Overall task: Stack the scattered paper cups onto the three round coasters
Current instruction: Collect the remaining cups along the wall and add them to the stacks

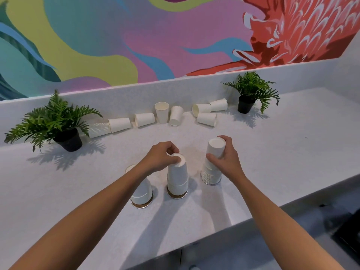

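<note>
Three stacks of upside-down white paper cups stand on round coasters near the counter's front. My left hand grips the top cup of the middle stack with curled fingers. My right hand holds the top cup of the tall right stack from its right side. The left stack is partly hidden behind my left forearm; its coaster shows beneath. Several loose cups lie scattered along the back wall, one standing upright.
A potted fern stands at the back left and a second fern at the back right. The white counter drops off at its front edge on the right. A dark object sits at the lower right.
</note>
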The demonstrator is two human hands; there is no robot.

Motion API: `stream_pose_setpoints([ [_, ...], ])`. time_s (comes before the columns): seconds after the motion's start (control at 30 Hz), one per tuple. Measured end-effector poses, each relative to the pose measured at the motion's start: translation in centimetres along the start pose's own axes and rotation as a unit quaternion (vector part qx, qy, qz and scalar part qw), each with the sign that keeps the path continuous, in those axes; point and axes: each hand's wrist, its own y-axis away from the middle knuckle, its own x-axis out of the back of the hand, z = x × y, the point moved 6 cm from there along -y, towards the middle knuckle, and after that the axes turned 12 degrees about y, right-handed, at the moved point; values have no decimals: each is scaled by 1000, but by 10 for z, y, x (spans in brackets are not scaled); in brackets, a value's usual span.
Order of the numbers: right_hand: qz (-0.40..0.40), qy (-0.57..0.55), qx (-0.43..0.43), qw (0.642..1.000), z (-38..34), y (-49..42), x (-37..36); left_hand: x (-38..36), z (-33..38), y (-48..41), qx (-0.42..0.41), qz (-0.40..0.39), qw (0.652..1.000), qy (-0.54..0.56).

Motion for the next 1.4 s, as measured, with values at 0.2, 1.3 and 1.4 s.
stream_pose_setpoints([
  [0.2, 12, 3, -6, 1000, 0, -6, 9, 0, 3, 1, 0, -3, 1000, -4],
  [1.3, -61, 422, 11, 905, 8, -237, -34, 28, -33, -204, 115, 67, 984, -120],
  [1.4, -57, 461, 7, 885, 17, -257, -46, 22, -36, -226, 92, 66, 973, -201],
])
